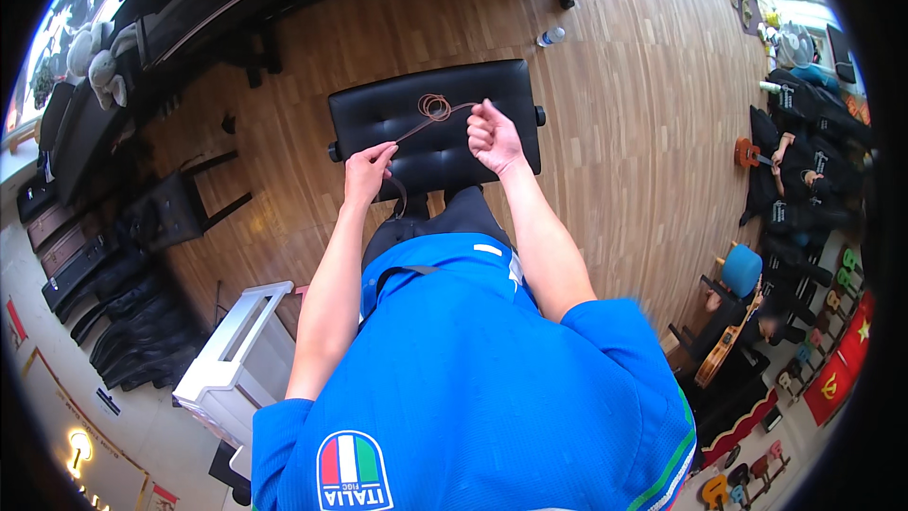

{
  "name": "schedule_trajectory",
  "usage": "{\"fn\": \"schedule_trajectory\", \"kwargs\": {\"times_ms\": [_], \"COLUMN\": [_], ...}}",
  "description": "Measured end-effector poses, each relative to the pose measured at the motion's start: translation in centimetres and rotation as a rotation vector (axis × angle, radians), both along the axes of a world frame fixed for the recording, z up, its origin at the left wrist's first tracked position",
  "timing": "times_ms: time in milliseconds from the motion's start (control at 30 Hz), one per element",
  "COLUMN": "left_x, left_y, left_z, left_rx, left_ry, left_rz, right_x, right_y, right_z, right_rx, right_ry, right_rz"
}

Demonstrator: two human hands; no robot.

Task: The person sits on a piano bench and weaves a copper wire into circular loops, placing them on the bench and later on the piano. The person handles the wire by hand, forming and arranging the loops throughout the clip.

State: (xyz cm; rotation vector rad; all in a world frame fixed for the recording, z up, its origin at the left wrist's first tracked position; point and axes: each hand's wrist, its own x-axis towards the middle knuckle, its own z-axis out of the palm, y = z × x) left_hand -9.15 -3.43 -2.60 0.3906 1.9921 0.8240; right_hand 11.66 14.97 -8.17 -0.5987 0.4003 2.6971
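A thin reddish-brown cord (434,108) stretches between my two hands, with a loose coil of several loops in its middle. My left hand (368,173) pinches it between thumb and fingers, and a tail of it hangs down from that hand toward my lap. My right hand (495,139) is closed, thumb on top, on the other end, slightly farther away than the left. Both hands are above a black tufted bench (364,114) with round knobs on its sides. Whether the coil touches the seat, I cannot tell.
A plastic bottle (550,36) stands on the wooden floor beyond the bench. A black piano (203,9) spans the far left, and a white cabinet-like piece (236,360) is at near left. On the right are people, a small guitar (746,153) and a blue stool (742,270).
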Motion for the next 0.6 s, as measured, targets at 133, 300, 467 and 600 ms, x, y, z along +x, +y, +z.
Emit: {"fn": "schedule_trajectory", "kwargs": {"times_ms": [133, 300, 467, 600], "left_x": [0.1, 1.2, 1.5, -0.4], "left_y": [-0.7, 0.8, 1.0, -0.2], "left_z": [-0.6, 1.7, 2.3, 2.6], "left_rx": [0.037, -0.084, -0.036, -0.053], "left_ry": [0.189, 0.236, 0.108, -0.004], "left_rz": [-0.138, -0.558, -0.599, -0.524], "right_x": [-1.8, -6.7, -7.4, -6.6], "right_y": [-0.2, -3.7, -7.0, -5.3], "right_z": [1.3, 4.0, 3.5, 4.7], "right_rx": [0.062, 0.636, 1.676, 1.538], "right_ry": [-0.095, -0.538, -0.670, -0.553], "right_rz": [-0.081, 0.193, 0.552, 0.967]}}
